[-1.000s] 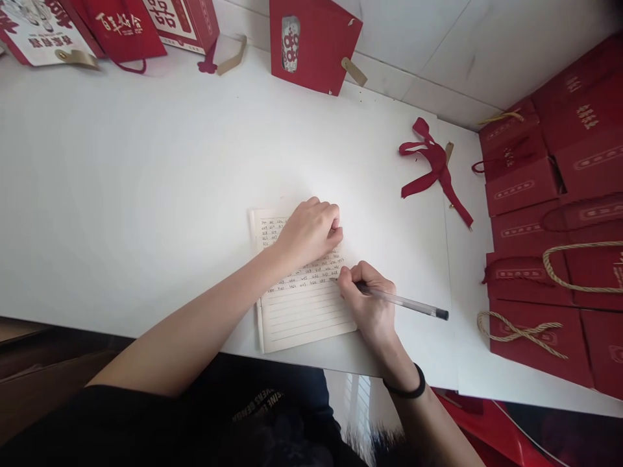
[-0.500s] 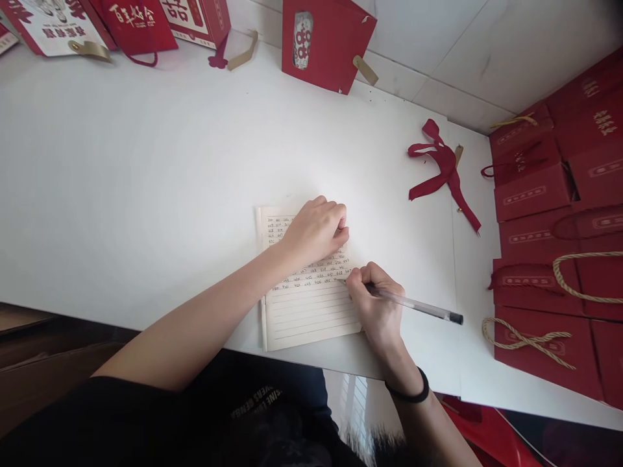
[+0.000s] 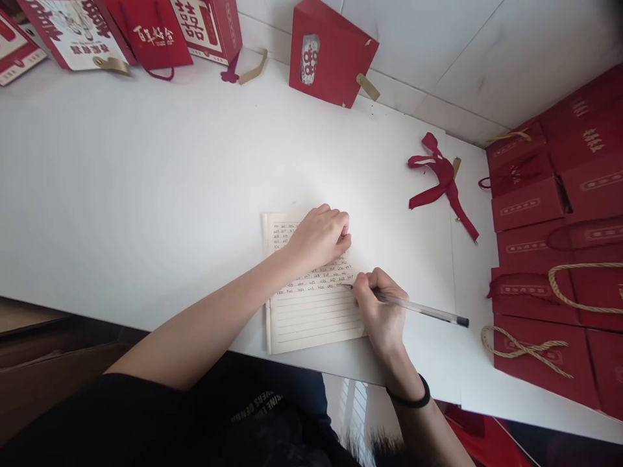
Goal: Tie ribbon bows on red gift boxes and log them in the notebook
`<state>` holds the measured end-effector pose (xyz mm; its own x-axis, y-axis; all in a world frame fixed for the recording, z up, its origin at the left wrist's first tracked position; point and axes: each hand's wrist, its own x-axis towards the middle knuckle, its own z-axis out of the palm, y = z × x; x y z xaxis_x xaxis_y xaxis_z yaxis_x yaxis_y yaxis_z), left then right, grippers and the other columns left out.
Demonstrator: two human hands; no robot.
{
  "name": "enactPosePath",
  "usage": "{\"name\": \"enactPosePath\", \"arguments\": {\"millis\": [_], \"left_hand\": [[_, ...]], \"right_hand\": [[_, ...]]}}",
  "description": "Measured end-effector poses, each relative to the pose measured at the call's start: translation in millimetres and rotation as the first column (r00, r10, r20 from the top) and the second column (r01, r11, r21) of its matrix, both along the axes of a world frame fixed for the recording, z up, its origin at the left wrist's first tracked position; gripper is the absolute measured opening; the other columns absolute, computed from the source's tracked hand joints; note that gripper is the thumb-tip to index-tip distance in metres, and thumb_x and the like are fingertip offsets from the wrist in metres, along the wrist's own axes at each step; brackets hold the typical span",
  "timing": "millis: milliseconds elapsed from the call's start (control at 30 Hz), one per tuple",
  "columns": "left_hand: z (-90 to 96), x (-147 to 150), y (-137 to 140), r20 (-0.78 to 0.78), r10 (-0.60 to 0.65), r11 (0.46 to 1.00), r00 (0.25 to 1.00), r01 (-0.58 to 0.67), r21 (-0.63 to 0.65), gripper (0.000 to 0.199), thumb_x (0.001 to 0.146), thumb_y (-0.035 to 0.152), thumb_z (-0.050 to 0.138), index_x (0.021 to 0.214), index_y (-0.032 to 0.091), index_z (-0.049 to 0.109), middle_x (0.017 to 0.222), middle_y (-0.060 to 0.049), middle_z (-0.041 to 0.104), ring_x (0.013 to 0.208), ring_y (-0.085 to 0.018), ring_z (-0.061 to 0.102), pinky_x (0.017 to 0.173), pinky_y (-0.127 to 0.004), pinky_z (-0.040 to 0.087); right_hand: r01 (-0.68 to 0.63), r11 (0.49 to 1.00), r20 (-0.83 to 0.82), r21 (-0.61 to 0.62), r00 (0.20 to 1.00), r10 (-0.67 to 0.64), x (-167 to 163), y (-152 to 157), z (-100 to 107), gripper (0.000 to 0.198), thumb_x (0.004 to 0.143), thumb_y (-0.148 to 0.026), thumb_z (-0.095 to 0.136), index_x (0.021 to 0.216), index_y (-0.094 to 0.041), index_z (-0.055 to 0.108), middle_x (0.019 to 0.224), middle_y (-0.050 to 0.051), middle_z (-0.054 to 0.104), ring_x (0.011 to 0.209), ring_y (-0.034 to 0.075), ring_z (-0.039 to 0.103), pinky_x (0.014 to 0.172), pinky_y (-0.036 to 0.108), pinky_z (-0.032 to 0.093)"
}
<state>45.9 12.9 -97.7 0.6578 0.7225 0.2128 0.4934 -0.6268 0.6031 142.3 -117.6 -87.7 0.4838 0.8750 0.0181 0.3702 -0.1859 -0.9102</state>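
Observation:
A lined notebook [image 3: 311,321] lies near the front edge of the white table, its upper lines filled with rows of small handwritten figures. My left hand [image 3: 321,237] rests across the upper part of the page, its fingers curled into a loose fist with nothing visible in them. Pinched in my right hand [image 3: 382,301] is a clear pen [image 3: 433,312] with a black end. Its tip meets the paper at the right end of the lowest written row. The lines below that row are blank. My left hand and forearm cover some of the writing.
Red gift boxes [image 3: 535,292] with rope handles are stacked at the right. A dark red ribbon [image 3: 442,178] lies on the white table [image 3: 170,194]. One red box [image 3: 335,58] stands by the tiled wall, and red gift bags [image 3: 156,39] line the back left.
The whole view has shifted slightly, so things sit a little lower. My right hand has moved the pen tip slightly rightward, with another figure at the row's end. My left hand stays on the page.

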Motion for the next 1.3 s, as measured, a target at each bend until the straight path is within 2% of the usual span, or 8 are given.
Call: {"name": "enactPosePath", "arguments": {"millis": [133, 300, 467, 733, 833, 967, 1133, 1300], "left_hand": [[1.3, -2, 0, 0.004, -0.012, 1.000, 1.000, 0.012, -0.001, 0.018, 0.079, 0.013, 0.049, 0.065, 0.019, 0.041, 0.064, 0.000, 0.054, 0.070, -0.016, 0.044, 0.069, -0.029, 0.038], [1.6, -6, -1, 0.008, 0.008, 1.000, 1.000, -0.008, -0.005, 0.018, 0.078, 0.014, 0.050, 0.064, 0.019, 0.041, 0.064, -0.001, 0.054, 0.071, -0.017, 0.047, 0.066, -0.029, 0.038], [0.4, -8, -1, -0.021, 0.050, 0.999, 0.999, -0.050, -0.003, 0.013, 0.078, 0.014, 0.047, 0.066, 0.019, 0.044, 0.068, -0.004, 0.055, 0.074, -0.019, 0.050, 0.068, -0.031, 0.041], [8.6, -24, 1, 0.073, 0.087, 0.980, 0.994, -0.072, -0.184, 0.017, 0.084, 0.026, 0.043, 0.071, 0.020, 0.050, 0.080, -0.005, 0.062, 0.086, -0.020, 0.056, 0.077, -0.033, 0.045], [14.3, -29, 22, 0.040, 0.159, 0.975, 0.987, -0.150, -0.162, 0.019, 0.087, 0.028, 0.040, 0.089, 0.019, 0.056, 0.097, -0.006, 0.062, 0.095, -0.016, 0.057, 0.086, -0.028, 0.046], [25.9, -37, 72, -0.112, 0.257, 0.964, 0.960, -0.262, -0.031, 0.039, 0.083, 0.019, 0.043, 0.121, 0.011, 0.046, 0.126, -0.015, 0.051, 0.121, -0.019, 0.045, 0.105, -0.030, 0.034], [57.7, -44, 139, -0.346, 0.297, 0.954, 0.890, -0.288, 0.078, 0.074, 0.069, 0.010, 0.052, 0.139, 0.010, 0.030, 0.153, -0.017, 0.012, 0.141, -0.031, 0.008, 0.110, -0.046, 0.025], [91.4, -18, 187, -0.452, 0.321, 0.947, 0.833, -0.288, 0.142, 0.063, 0.074, 0.013, 0.051, 0.136, 0.021, 0.041, 0.154, -0.009, 0.008, 0.142, -0.032, 0.000, 0.109, -0.051, 0.024]], "right_hand": [[0.107, 0.989, -0.091, 0.100, 0.991, -0.098, 5, 2, 0, 0.037, 0.085, -0.035, 0.054, 0.058, -0.020, 0.034, 0.049, -0.006, 0.039, 0.044, 0.010, 0.035, 0.044, 0.021, 0.030], [0.229, 0.962, 0.088, 0.147, 0.966, -0.243, 13, 8, -8, 0.032, 0.081, -0.049, 0.058, 0.077, -0.018, 0.051, 0.069, 0.002, 0.054, 0.060, 0.016, 0.051, 0.051, 0.024, 0.040], [0.119, 0.960, 0.303, 0.253, 0.933, -0.195, 21, 15, -17, 0.036, 0.084, -0.054, 0.049, 0.083, -0.019, 0.059, 0.085, 0.008, 0.056, 0.069, 0.021, 0.056, 0.057, 0.030, 0.046], [0.142, 0.942, 0.208, 0.303, 0.955, -0.211, 14, 16, -30, 0.048, 0.084, -0.065, 0.043, 0.088, -0.020, 0.061, 0.092, 0.009, 0.061, 0.072, 0.023, 0.059, 0.063, 0.032, 0.050], [0.222, 0.957, 0.095, 0.185, 0.966, -0.242, 14, 11, -23, 0.052, 0.084, -0.067, 0.040, 0.104, -0.023, 0.058, 0.106, 0.009, 0.062, 0.094, 0.028, 0.060, 0.077, 0.036, 0.050], [0.115, 0.993, 0.013, 0.023, 0.993, -0.115, 20, 6, -14, 0.056, 0.084, -0.070, 0.033, 0.113, -0.026, 0.054, 0.100, 0.007, 0.066, 0.100, 0.027, 0.060, 0.081, 0.036, 0.050], [0.167, 0.982, -0.027, 0.087, 0.986, -0.165, 8, 10, -4, 0.052, 0.084, -0.069, 0.031, 0.092, -0.024, 0.057, 0.081, 0.007, 0.066, 0.087, 0.027, 0.063, 0.073, 0.033, 0.049], [0.231, 0.968, -0.127, 0.098, 0.968, -0.218, -2, 16, 0, 0.041, 0.089, -0.054, 0.027, 0.077, -0.024, 0.051, 0.073, 0.004, 0.062, 0.078, 0.024, 0.061, 0.068, 0.030, 0.045]]}}
